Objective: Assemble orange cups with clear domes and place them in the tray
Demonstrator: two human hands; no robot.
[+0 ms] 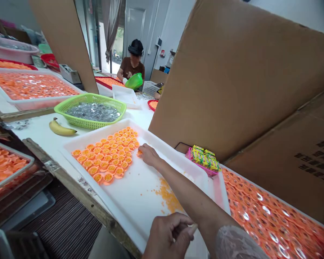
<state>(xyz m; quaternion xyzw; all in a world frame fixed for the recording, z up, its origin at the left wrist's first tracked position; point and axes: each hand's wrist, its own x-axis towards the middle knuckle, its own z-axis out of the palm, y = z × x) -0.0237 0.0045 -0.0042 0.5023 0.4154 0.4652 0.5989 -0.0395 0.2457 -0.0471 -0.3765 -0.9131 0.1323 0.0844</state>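
Note:
A white plastic tray (129,194) lies before me, with rows of small orange plastic cups (108,158) holding yellow-orange bits at its far left. My right hand (148,155) reaches across the tray, its fingers closed on one orange cup (139,153) beside the rows. Close to me, over the tray's near edge, my left hand (170,235) is closed with thumb and fingers curled together. What it holds, if anything, I cannot make out. Loose yellow-orange crumbs (169,196) are scattered on the tray floor, partly behind my right forearm.
A green basket (90,125) of clear plastic pieces and a banana (62,127) lie beyond the tray. Tall cardboard (232,79) stands at right, near a pink basket of yellow-green packs (205,158). Trays of orange pieces (29,86) flank me. A co-worker (133,64) holds a green bowl.

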